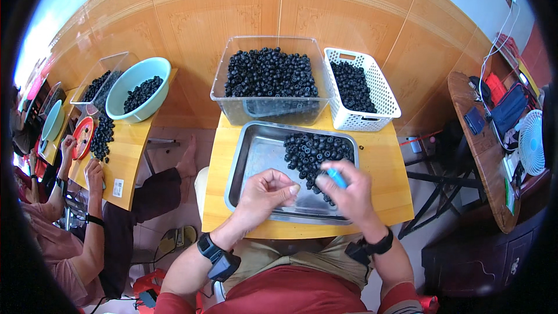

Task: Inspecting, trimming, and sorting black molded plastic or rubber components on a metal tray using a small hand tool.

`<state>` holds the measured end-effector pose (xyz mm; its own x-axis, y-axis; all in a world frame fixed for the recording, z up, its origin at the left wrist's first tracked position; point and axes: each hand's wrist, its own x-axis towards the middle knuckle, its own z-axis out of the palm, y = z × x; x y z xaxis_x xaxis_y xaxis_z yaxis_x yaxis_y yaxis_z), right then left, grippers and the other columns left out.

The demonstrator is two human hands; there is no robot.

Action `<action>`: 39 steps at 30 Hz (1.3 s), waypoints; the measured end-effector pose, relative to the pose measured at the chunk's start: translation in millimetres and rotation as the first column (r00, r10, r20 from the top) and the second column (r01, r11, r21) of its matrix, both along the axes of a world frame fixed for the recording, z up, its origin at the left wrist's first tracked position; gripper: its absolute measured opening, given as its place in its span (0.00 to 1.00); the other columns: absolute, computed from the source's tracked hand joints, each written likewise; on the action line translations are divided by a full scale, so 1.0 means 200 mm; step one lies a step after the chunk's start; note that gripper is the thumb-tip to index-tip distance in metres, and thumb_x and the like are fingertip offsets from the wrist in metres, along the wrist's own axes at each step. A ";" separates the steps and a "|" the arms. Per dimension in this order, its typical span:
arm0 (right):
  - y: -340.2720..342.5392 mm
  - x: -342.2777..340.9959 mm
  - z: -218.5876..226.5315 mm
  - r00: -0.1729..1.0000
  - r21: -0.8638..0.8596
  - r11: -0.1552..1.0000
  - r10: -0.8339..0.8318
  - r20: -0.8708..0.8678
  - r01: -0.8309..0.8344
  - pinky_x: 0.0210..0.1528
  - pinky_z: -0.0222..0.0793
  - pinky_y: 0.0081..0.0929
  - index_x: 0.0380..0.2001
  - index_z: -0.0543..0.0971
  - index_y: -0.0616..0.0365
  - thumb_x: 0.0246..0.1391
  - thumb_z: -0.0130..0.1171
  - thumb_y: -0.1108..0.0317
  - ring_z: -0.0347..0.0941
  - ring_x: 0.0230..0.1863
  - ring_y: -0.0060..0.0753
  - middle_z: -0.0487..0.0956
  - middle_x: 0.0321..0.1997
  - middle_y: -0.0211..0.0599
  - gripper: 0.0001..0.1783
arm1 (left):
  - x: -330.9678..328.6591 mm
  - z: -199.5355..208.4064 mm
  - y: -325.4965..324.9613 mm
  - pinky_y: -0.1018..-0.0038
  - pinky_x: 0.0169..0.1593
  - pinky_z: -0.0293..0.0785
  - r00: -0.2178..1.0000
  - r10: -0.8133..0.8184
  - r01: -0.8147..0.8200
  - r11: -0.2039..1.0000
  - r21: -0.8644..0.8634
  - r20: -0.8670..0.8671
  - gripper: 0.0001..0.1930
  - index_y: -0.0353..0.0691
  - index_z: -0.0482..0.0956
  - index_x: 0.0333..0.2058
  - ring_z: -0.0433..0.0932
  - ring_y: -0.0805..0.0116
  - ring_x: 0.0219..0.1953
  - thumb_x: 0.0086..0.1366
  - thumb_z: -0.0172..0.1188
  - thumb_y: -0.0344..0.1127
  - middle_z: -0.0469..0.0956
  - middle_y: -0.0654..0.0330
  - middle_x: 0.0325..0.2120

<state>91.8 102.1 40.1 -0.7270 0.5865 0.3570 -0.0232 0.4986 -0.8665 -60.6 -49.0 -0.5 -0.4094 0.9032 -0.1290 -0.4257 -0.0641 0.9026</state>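
A shallow metal tray point(263, 147) stands on the wooden table in front of me, with a heap of small black round pieces point(317, 150) toward its right side; some show a ring-like opening. Over the tray's front half, my left hand point(266, 193) is closed in a pinch, thumb against forefinger. Whatever is between those fingertips is too small to make out. My right hand point(350, 192) wraps round a small tool with a bright blue handle point(336, 178), just beside the heap. The tool's working end is hidden, and the hand is slightly blurred.
Behind the tray stand a clear plastic bin point(272, 113) and a white perforated basket point(381, 104), both holding black pieces. At left, a person point(87, 244) works at another table with a light-blue basin point(139, 115) and red plate point(87, 125). A fan point(530, 142) stands at right.
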 end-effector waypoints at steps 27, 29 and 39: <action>0.17 0.03 -0.09 0.979 -0.044 0.979 -0.202 -0.031 0.201 0.35 0.71 0.20 0.46 0.80 0.67 0.56 0.66 0.67 0.74 0.31 0.17 0.83 0.33 0.35 0.17 | -0.26 -0.09 0.29 0.69 0.37 0.79 0.444 -0.107 -0.199 0.956 -0.214 -0.890 0.12 0.36 0.83 0.43 0.84 0.63 0.31 0.59 0.62 0.28 0.84 0.54 0.28; 0.13 0.04 -0.10 0.980 -0.050 0.980 -0.195 -0.045 0.192 0.34 0.70 0.19 0.45 0.81 0.66 0.56 0.66 0.67 0.72 0.30 0.16 0.81 0.29 0.32 0.17 | -0.26 -0.11 0.26 0.75 0.37 0.79 0.661 -0.099 -0.119 0.965 -0.235 -0.744 0.11 0.36 0.83 0.44 0.82 0.72 0.30 0.63 0.62 0.28 0.84 0.60 0.28; -0.05 -0.02 -0.12 0.998 -0.236 0.970 0.054 -0.017 -0.056 0.41 0.72 0.20 0.46 0.81 0.66 0.56 0.68 0.65 0.74 0.37 0.19 0.82 0.37 0.35 0.19 | -0.08 -0.03 0.12 0.74 0.42 0.83 0.979 -0.028 0.013 0.997 0.076 0.202 0.08 0.37 0.80 0.45 0.82 0.72 0.34 0.67 0.59 0.27 0.82 0.60 0.33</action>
